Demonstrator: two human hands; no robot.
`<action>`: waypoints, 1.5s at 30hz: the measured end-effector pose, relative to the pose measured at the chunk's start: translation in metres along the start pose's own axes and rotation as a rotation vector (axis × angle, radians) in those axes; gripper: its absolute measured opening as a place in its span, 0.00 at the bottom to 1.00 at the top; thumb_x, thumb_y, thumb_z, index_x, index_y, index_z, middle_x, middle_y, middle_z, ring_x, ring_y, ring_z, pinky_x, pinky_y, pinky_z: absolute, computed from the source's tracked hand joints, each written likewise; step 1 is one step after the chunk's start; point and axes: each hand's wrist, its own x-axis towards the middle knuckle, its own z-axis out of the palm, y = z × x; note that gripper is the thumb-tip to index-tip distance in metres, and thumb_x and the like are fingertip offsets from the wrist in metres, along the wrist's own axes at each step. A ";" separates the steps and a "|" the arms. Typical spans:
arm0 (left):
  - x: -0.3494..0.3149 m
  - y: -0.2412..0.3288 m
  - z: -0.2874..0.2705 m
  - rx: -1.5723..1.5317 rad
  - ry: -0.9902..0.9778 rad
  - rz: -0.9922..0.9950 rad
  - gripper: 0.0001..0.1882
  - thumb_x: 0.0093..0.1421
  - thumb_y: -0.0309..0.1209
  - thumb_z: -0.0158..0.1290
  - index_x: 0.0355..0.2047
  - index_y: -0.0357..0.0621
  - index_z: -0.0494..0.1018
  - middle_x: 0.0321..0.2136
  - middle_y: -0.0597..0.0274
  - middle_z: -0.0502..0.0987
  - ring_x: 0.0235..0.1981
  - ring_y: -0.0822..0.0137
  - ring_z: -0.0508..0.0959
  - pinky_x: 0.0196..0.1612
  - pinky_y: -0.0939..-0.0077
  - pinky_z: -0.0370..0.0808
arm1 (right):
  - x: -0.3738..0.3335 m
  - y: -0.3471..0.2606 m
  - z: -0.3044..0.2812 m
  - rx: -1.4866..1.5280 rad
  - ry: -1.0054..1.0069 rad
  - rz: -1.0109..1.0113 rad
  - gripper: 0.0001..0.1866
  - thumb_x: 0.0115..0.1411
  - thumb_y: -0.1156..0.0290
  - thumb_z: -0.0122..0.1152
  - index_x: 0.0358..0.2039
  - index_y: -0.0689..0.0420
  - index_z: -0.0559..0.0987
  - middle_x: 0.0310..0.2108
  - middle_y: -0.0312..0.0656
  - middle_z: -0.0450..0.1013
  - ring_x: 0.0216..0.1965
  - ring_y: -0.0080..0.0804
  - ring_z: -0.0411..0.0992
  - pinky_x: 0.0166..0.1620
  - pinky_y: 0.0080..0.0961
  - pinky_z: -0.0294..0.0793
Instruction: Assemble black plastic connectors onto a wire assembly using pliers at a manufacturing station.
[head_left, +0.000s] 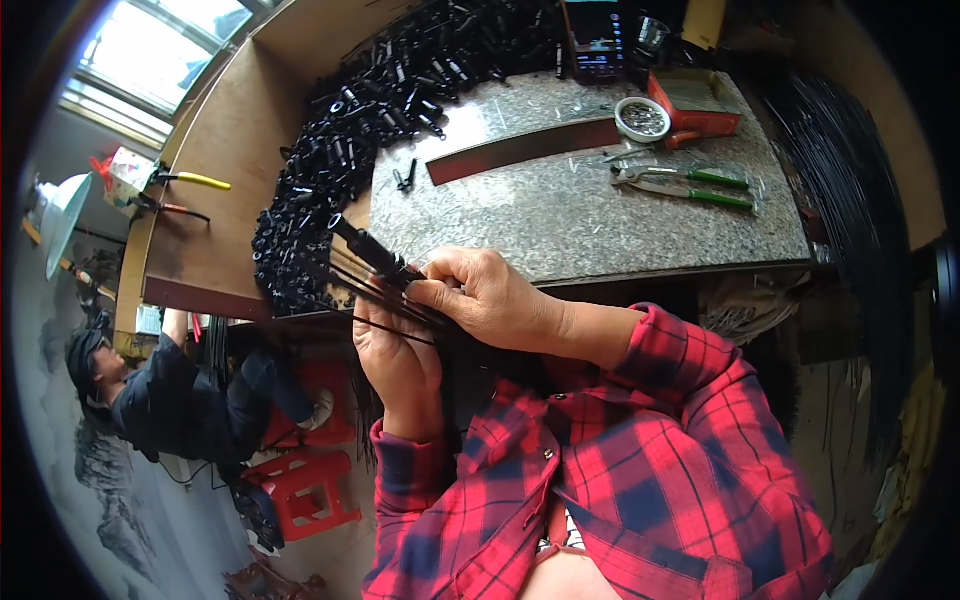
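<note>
— First entry, and where is it?
— Black tubular piece (365, 247), one: open ring end uppermost, tilted, at the near left edge of the stone slab (560, 225), its lower end at the hands.
— Right hand (490, 295)?
— Thumb and bent forefinger clamped together on the lower end of the piece.
— Left hand (395, 355)?
— Below it, palm partly turned up, several thin black rods (393, 331) crossing it. Fingertips hidden; cannot tell whether they are clamped.
— Next, on the slab?
— Small black pieces (405, 177), loose, near the left edge. Long flat dark strip (525, 150), one, slanting. Pliers (690, 188), green-handled, right side. White bowl (621, 122) of small metal bits, just beside an open red box (710, 125).
— Around the slab?
— Heap of black parts (320, 180), large, along the left and far sides. Phone (597, 50), upright, screen lit, far edge. Bundle of long black strands (850, 160), right side, hanging over the near edge.
— Farther off?
— Co-worker (190, 400), one, dark clothing, at left; red plastic stool (310, 490), near that person.
</note>
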 end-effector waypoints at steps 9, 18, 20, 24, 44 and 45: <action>-0.010 0.023 0.007 0.251 0.045 0.261 0.25 0.66 0.45 0.45 0.47 0.31 0.69 0.41 0.59 0.73 0.43 0.72 0.72 0.49 0.76 0.68 | 0.020 0.003 0.016 0.016 -0.100 0.076 0.13 0.60 0.67 0.59 0.25 0.64 0.74 0.20 0.39 0.65 0.24 0.22 0.62 0.28 0.24 0.63; 0.000 0.032 0.011 0.409 0.194 0.180 0.09 0.60 0.22 0.53 0.41 0.32 0.73 0.35 0.62 0.78 0.35 0.76 0.75 0.42 0.84 0.70 | 0.025 0.013 0.021 -0.031 -0.113 0.000 0.14 0.60 0.67 0.59 0.23 0.64 0.71 0.19 0.42 0.64 0.23 0.26 0.61 0.27 0.26 0.62; 0.003 0.033 0.009 0.365 0.211 0.143 0.09 0.61 0.22 0.52 0.41 0.31 0.73 0.35 0.60 0.78 0.36 0.75 0.76 0.43 0.83 0.71 | 0.025 0.016 0.023 -0.083 -0.113 -0.070 0.14 0.59 0.67 0.60 0.22 0.64 0.71 0.19 0.43 0.64 0.23 0.27 0.62 0.27 0.27 0.63; 0.006 0.037 0.003 0.426 0.195 0.158 0.08 0.59 0.21 0.55 0.39 0.32 0.74 0.35 0.60 0.78 0.35 0.74 0.76 0.42 0.82 0.72 | 0.030 0.020 0.026 -0.057 -0.112 -0.082 0.15 0.59 0.67 0.60 0.22 0.64 0.70 0.18 0.42 0.63 0.22 0.26 0.61 0.27 0.27 0.62; 0.004 0.039 -0.006 0.481 0.168 0.187 0.09 0.58 0.22 0.57 0.39 0.33 0.74 0.33 0.63 0.78 0.33 0.76 0.75 0.40 0.84 0.71 | 0.032 0.020 0.020 0.014 -0.278 0.086 0.16 0.60 0.65 0.60 0.22 0.62 0.70 0.16 0.37 0.63 0.22 0.19 0.59 0.25 0.24 0.62; 0.003 0.039 -0.006 0.474 0.182 0.177 0.09 0.58 0.23 0.56 0.39 0.33 0.73 0.33 0.62 0.78 0.33 0.76 0.75 0.40 0.84 0.71 | 0.032 0.022 0.021 0.015 -0.276 0.087 0.16 0.60 0.65 0.60 0.22 0.62 0.70 0.16 0.37 0.63 0.22 0.19 0.59 0.25 0.24 0.62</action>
